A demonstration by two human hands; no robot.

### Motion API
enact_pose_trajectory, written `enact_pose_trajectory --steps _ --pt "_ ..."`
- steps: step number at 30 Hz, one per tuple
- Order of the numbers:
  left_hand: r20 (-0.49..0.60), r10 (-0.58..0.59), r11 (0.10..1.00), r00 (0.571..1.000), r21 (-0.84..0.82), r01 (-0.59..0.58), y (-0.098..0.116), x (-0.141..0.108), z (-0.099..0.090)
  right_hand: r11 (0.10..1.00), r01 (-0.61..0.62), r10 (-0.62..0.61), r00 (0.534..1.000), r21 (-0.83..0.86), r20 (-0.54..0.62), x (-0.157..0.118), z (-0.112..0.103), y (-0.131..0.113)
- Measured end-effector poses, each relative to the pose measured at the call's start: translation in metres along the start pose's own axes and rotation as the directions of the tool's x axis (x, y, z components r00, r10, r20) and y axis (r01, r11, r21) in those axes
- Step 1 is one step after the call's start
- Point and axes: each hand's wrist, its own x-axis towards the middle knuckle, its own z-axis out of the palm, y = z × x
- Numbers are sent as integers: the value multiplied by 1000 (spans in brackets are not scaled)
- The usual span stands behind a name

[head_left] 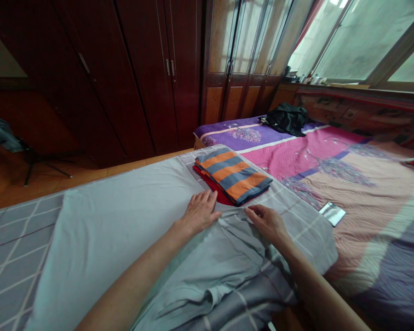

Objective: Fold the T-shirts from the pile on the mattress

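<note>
1. The pale cloth (124, 220) lies on the checked cover (303, 225), spread smooth on the left and gathered into loose folds in the middle, with a rumpled part toward the wearer.
2. The left hand (200, 211) lies open and palm down on the pale cloth, fingers straight and pointing away from the wearer.
3. The right hand (267, 223) pinches the far edge of the bunched part between thumb and forefinger, its other fingers curled.
4. Just beyond both hands, the striped cloth (232, 174), orange and grey, sits folded on top of the red cloth (209, 180), whose edge shows beneath.
5. To the right is the bed (317, 156), its quilt purple, pink and peach; the phone (332, 214) lies on it near the cover's edge.
6. A black garment (286, 118) is heaped at the bed's far side.
7. Behind stands the dark red wardrobe (148, 69); the window (359, 41) is at upper right, small items (313, 79) along its sill.
</note>
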Motion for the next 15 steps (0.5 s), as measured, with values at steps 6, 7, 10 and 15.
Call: enact_pose_trajectory --steps 6,7,10,15 --pt "222 402 912 889 -188 -365 44 -69 -32 860 223 -133 966 -459 222 -34 -16 -2" --pt "243 445 891 862 -216 -399 51 -81 -31 849 240 -139 961 -471 240 -36 -16 -3" --pt "232 492 864 839 -251 -437 66 -105 -20 908 170 -75 965 -383 251 -33 -16 -5" --pt "182 522 832 833 -324 -451 73 -112 -10 998 -70 66 943 1 327 -18 -20 -10"
